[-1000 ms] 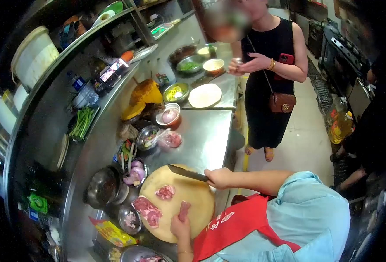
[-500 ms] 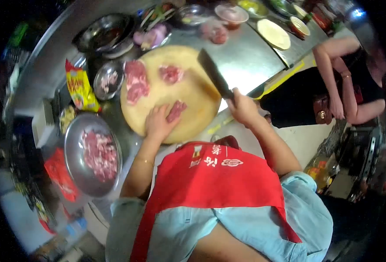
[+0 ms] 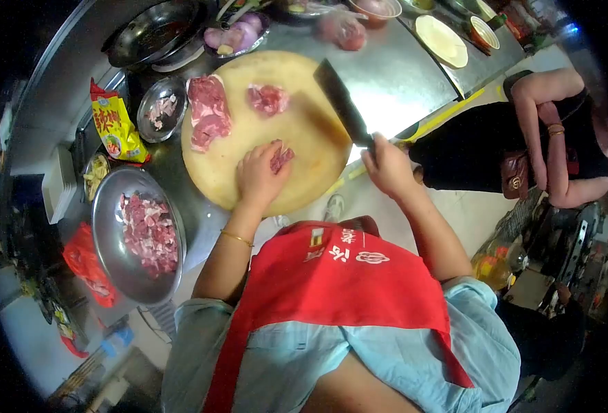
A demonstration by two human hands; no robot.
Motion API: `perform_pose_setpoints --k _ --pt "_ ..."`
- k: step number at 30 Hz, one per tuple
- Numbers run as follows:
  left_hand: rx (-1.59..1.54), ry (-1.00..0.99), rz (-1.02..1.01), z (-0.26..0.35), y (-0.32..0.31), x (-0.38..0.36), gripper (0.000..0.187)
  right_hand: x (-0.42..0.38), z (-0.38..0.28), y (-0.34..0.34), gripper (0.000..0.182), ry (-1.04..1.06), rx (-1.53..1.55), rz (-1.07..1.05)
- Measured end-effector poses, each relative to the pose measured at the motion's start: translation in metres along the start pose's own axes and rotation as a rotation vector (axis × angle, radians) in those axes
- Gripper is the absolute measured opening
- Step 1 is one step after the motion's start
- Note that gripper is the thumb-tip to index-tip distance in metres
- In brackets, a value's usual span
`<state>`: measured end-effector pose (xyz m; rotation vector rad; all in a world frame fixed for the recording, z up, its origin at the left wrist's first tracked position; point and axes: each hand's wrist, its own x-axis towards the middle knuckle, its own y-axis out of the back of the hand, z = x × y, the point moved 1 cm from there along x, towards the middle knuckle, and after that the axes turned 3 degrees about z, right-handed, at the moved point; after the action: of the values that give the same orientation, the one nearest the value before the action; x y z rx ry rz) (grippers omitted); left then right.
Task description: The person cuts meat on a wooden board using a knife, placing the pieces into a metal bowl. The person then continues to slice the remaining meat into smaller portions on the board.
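Observation:
My left hand (image 3: 260, 176) presses on a small piece of raw meat (image 3: 283, 160) near the front of the round cutting board (image 3: 311, 186), its fingers curled over the meat's left side. In my right hand (image 3: 389, 166) is the handle of a cleaver (image 3: 340, 98), whose dark blade is raised over the board's right edge, apart from the meat. A larger slab of meat (image 3: 209, 110) lies at the board's left, and another chunk of meat (image 3: 267, 100) rests toward its back.
Left of the board are a steel bowl of cut meat (image 3: 100, 234), a small steel bowl (image 3: 145, 124) with scraps and a yellow packet (image 3: 117, 124). Behind stand a plate of onions (image 3: 239, 36) and a dark pan (image 3: 146, 34). A person (image 3: 551, 131) with folded arms is at the right.
My left hand has shifted slightly right and its fingers now cover more of the meat piece. The cleaver remains raised in my right hand. The camera view has shifted a little.

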<state>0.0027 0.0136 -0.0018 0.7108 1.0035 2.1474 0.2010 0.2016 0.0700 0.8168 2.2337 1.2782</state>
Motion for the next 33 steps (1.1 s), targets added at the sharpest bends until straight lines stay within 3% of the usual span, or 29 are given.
perform_pose_setpoints --k 2,5,8,11,14,17,20,26,30,33 --pt "-0.077 0.11 -0.062 -0.008 -0.004 0.001 0.043 -0.001 0.0 0.0 0.028 -0.016 0.007 -0.007" --pt "-0.3 0.232 0.011 -0.008 -0.008 0.002 0.049 -0.001 0.001 0.002 0.028 -0.004 0.041 0.0" --pt "-0.025 0.064 -0.112 0.004 -0.001 0.005 0.053 0.0 0.002 0.0 0.028 -0.008 0.036 0.005" --pt "0.068 -0.06 -0.042 0.013 0.005 0.004 0.055 0.0 0.007 -0.004 0.028 0.013 0.029 0.029" --pt "0.087 -0.004 0.027 -0.002 -0.015 0.003 0.051 0.0 0.007 -0.003 0.028 -0.001 0.035 0.015" --pt "-0.088 0.181 0.114 -0.004 -0.015 0.005 0.053 0.001 0.012 -0.004 0.027 0.008 0.045 0.0" --pt "0.057 0.112 0.032 0.002 -0.004 0.003 0.057 -0.012 0.004 0.009 0.027 0.077 0.087 -0.047" --pt "0.051 0.072 0.068 -0.015 -0.003 -0.002 0.044 -0.051 -0.047 0.018 0.027 0.322 -0.065 -0.158" --pt "0.051 0.071 0.068 -0.011 -0.001 0.003 0.026 -0.055 -0.07 0.015 0.026 0.306 -0.232 -0.296" --pt "0.086 0.068 0.096 -0.009 0.001 0.002 0.023 -0.056 -0.071 0.013 0.026 0.304 -0.187 -0.281"
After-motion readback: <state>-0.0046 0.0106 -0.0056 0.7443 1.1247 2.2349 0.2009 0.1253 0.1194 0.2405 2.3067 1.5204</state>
